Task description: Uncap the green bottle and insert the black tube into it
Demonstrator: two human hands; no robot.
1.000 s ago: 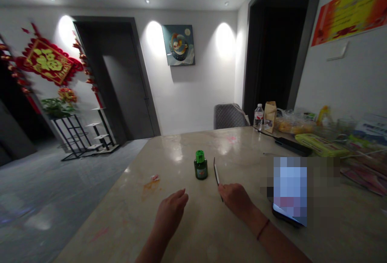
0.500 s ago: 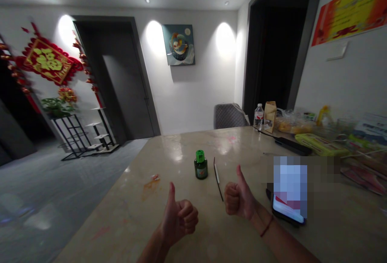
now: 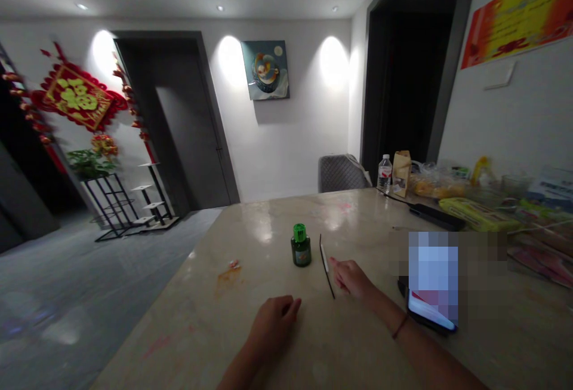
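A small glass bottle with a green cap (image 3: 301, 248) stands on the polished stone table (image 3: 188, 318). To its right lies a thin black stick with a pale strip (image 3: 325, 263). My right hand (image 3: 353, 278) rests just right of that stick, fingertips beside or touching its lower part. My left hand (image 3: 272, 321) lies on the tabletop nearer me, fingers curled and holding nothing. An orange stain (image 3: 229, 275) marks the table left of that hand.
A pixelated phone (image 3: 432, 312) lies right of my right wrist. A black remote (image 3: 436, 217), water bottle (image 3: 384, 174), paper bag (image 3: 401, 173), yellow-green box (image 3: 477, 214) and bagged food (image 3: 436, 184) crowd the far right. A grey chair (image 3: 342, 173) stands beyond the table.
Both hands had thumbs raised half a second ago. Now both are lowered to the tabletop, the right beside the stick and the left nearer me. The bottle and stick have not moved.
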